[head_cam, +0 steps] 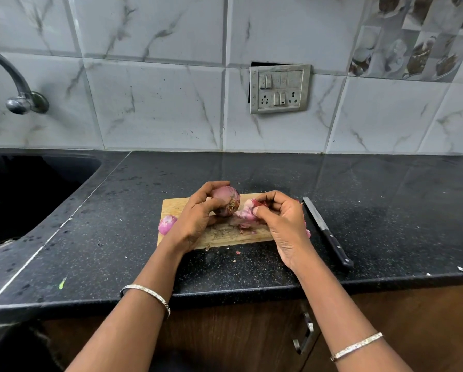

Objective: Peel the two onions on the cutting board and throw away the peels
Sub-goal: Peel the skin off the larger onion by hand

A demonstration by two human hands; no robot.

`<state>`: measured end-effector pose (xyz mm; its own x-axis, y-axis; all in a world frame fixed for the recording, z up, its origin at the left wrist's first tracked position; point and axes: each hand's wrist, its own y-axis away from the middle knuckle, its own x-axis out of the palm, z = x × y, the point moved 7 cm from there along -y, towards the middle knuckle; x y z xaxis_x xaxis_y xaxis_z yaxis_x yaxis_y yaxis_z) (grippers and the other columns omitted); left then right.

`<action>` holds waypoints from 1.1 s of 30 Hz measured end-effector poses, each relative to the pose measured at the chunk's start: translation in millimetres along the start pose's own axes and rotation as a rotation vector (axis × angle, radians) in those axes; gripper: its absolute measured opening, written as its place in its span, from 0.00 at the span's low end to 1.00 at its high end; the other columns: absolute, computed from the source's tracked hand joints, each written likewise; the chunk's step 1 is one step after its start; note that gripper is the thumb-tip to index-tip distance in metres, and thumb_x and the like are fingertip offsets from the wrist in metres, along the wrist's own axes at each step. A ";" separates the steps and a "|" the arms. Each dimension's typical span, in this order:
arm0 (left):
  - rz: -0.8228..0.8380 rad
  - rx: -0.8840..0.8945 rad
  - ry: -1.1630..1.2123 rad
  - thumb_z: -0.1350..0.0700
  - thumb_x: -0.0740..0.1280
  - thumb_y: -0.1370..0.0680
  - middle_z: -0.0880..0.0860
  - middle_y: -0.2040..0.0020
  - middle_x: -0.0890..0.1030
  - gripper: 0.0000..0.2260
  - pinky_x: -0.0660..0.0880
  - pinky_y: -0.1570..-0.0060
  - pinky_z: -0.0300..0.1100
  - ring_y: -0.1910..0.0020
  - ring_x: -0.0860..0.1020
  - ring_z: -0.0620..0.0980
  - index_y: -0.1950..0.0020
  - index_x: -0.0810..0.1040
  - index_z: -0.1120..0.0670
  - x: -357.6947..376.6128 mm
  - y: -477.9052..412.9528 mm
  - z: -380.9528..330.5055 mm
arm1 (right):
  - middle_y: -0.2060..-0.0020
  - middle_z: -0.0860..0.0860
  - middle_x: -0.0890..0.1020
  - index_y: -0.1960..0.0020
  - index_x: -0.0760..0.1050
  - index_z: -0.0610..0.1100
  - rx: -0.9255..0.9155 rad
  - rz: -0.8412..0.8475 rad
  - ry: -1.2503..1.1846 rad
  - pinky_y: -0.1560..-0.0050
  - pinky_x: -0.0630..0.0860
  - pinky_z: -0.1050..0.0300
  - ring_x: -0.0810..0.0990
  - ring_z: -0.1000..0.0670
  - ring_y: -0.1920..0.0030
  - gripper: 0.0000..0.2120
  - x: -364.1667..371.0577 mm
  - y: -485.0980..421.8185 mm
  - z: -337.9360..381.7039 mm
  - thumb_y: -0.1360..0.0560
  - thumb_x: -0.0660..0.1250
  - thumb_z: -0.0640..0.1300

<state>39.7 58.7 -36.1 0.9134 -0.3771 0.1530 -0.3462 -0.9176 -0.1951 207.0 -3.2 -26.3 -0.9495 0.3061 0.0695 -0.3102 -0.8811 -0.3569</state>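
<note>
My left hand grips a red onion above the wooden cutting board, its root end facing right. My right hand pinches a strip of pink peel that hangs off the onion's right side. A second, peeled onion lies at the board's left edge. Loose peels lie on the board under my right hand; part of them is hidden by it.
A black-handled knife lies on the black counter right of the board. A dark sink sits at the left below a tap. A switch panel is on the tiled wall. Small peel scraps lie before the board.
</note>
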 end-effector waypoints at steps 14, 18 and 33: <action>0.074 0.019 -0.031 0.64 0.71 0.22 0.60 0.37 0.76 0.13 0.82 0.51 0.44 0.46 0.83 0.55 0.39 0.82 0.53 5.2 4.6 -4.0 | 0.46 0.57 0.77 0.43 0.79 0.51 -0.399 -0.259 0.780 0.42 0.70 0.52 0.70 0.53 0.43 0.17 -3.9 2.4 22.2 0.30 0.72 0.54; 0.092 0.020 -0.025 0.63 0.71 0.22 0.62 0.37 0.78 0.13 0.82 0.52 0.45 0.48 0.84 0.55 0.38 0.81 0.54 6.1 5.1 -4.8 | 0.48 0.57 0.78 0.43 0.78 0.49 -0.473 0.049 0.755 0.48 0.75 0.57 0.76 0.55 0.48 0.21 24.2 5.5 16.8 0.31 0.71 0.59; 0.100 0.009 -0.050 0.57 0.66 0.18 0.58 0.39 0.82 0.11 0.82 0.50 0.46 0.44 0.83 0.53 0.36 0.80 0.55 6.2 3.6 -2.3 | 0.57 0.51 0.82 0.53 0.83 0.41 -0.545 0.008 0.560 0.61 0.82 0.55 0.82 0.54 0.59 0.06 18.3 6.8 16.8 0.30 0.75 0.36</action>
<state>43.6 52.8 -33.6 0.8840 -0.4600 0.0834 -0.4346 -0.8743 -0.2160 186.7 -9.7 -11.8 -0.7412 0.5642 -0.3638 -0.0982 -0.6272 -0.7726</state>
